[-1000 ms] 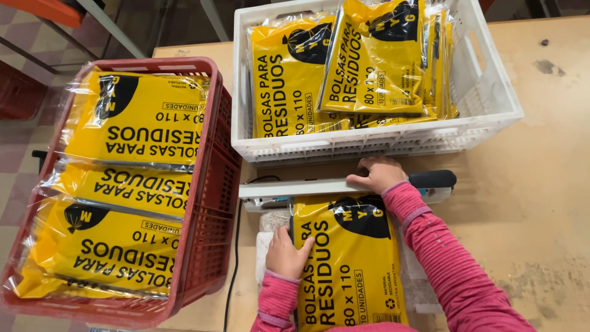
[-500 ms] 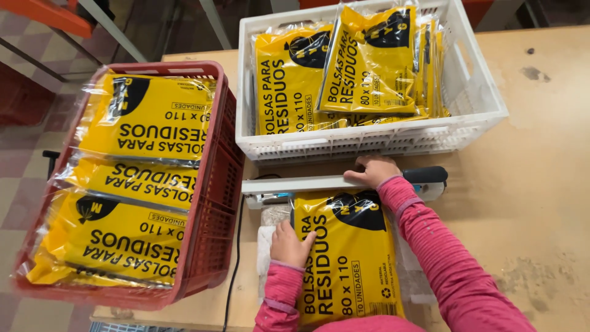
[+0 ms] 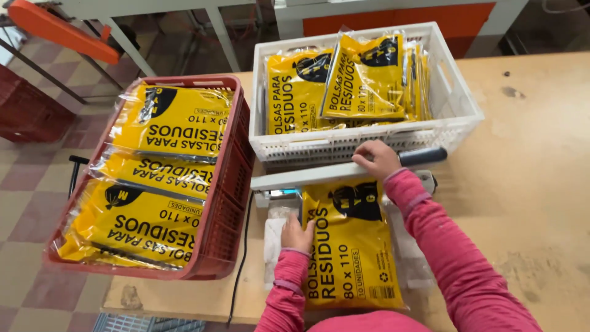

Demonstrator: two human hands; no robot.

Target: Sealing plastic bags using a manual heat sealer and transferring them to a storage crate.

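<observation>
A yellow plastic packet (image 3: 353,246) with black print lies flat on the wooden table in front of me, its top end under the arm of a grey heat sealer (image 3: 307,177). My right hand (image 3: 376,158) grips the sealer's arm near its black handle (image 3: 421,156) and presses it down. My left hand (image 3: 297,233) rests on the packet's left edge, holding it flat. Both arms wear pink sleeves.
A white crate (image 3: 458,117) with several yellow packets stands behind the sealer. A red crate (image 3: 230,178) with stacked yellow packets sits at the left, overhanging the table edge. A black cable (image 3: 241,258) runs down the table front. Bare wooden table (image 3: 528,184) lies to the right.
My view has shifted slightly. Both hands stay in place, the right one on the sealer arm and the left one on the packet.
</observation>
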